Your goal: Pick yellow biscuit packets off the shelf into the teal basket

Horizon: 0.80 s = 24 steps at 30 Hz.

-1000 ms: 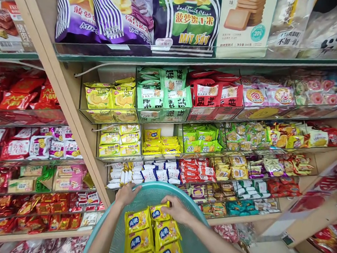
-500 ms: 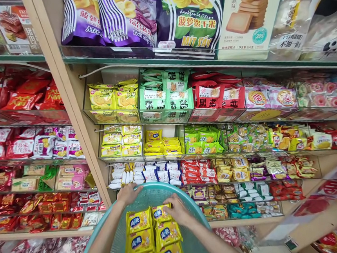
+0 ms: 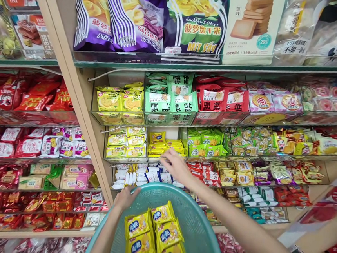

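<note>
My left hand grips the far left rim of a teal plastic basket. Inside the basket, yellow snack packets with blue lettering lie in two columns. Above the basket's far rim, my right hand reaches out with its fingers apart and nothing visible in them. It is just below and in front of a shelf compartment holding similar small yellow packets. White and blue packets lie in the row beneath, partly hidden by that hand.
Green packets fill the compartment to the right. Lemon-yellow packets are to the left. A wooden upright divides the shelves. Large purple chip bags stand on the glass shelf above, and red packets lie lower right.
My right hand has let go of the top right yellow packet in the basket and moved up to the shelf. My left hand stays on the rim. The view has shifted slightly.
</note>
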Each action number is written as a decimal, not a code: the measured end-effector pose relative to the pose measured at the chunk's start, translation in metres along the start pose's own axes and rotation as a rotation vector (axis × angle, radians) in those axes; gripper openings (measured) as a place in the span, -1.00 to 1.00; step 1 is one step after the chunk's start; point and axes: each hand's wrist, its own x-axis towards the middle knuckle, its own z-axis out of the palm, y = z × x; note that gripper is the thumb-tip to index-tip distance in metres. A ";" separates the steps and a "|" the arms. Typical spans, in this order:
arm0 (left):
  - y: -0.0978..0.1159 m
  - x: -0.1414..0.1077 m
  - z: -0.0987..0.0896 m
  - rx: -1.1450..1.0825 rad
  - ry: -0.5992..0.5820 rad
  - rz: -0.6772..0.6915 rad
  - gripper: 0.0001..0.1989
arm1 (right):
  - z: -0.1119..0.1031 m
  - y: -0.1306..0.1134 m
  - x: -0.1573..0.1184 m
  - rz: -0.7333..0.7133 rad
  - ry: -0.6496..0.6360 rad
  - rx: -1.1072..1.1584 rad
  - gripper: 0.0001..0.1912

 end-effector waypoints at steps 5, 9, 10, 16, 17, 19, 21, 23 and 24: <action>-0.009 -0.007 -0.002 0.009 0.018 -0.019 -0.41 | -0.017 0.028 0.086 0.057 -0.025 -0.449 -0.74; -0.018 -0.010 0.000 -0.023 0.033 -0.063 -0.41 | -0.005 0.045 0.116 0.061 -0.080 -0.514 -0.72; -0.019 -0.010 0.000 -0.030 0.036 -0.076 -0.41 | 0.000 0.047 0.120 0.050 -0.092 -0.524 -0.71; -0.022 -0.014 -0.003 -0.038 0.040 -0.089 -0.41 | 0.022 0.046 0.126 0.000 -0.143 -0.571 -0.64; -0.022 -0.013 -0.003 -0.038 0.040 -0.088 -0.41 | 0.024 0.045 0.127 0.002 -0.151 -0.580 -0.63; -0.021 -0.012 -0.003 -0.045 0.044 -0.084 -0.41 | 0.027 0.045 0.128 0.008 -0.162 -0.596 -0.61; -0.022 -0.010 -0.002 -0.059 0.049 -0.079 -0.41 | 0.028 0.045 0.128 0.015 -0.168 -0.613 -0.58; -0.024 -0.009 -0.001 -0.072 0.052 -0.078 -0.40 | 0.028 0.044 0.127 0.021 -0.169 -0.630 -0.57; -0.024 -0.008 0.000 -0.076 0.054 -0.077 -0.39 | 0.028 0.043 0.127 0.023 -0.171 -0.637 -0.58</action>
